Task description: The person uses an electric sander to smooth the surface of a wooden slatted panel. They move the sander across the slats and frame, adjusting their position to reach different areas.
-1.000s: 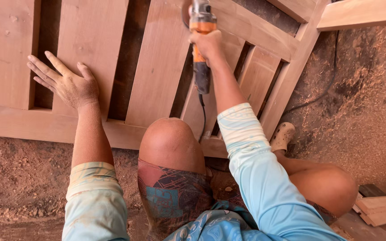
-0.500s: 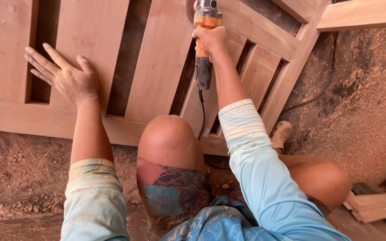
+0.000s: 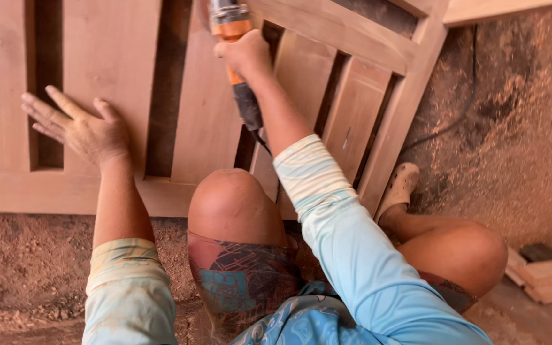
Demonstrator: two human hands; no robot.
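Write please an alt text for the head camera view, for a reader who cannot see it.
A person crouching on a sawdust-covered floor holds an orange and black power tool in the right hand against a slatted wooden panel. The left hand lies flat, fingers spread, on the panel. A black cord runs over the sawdust at right, and wood offcuts lie near the knee.

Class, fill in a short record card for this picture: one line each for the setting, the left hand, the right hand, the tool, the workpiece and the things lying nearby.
Setting: sawdust-covered floor
Left hand: flat, fingers spread, on the slatted wooden panel
Right hand: gripping the orange and black power tool
Tool: set against the panel; black cord trails over the dust
Workpiece: pale wood, slats with dark gaps
Nearby: wood offcuts at lower right
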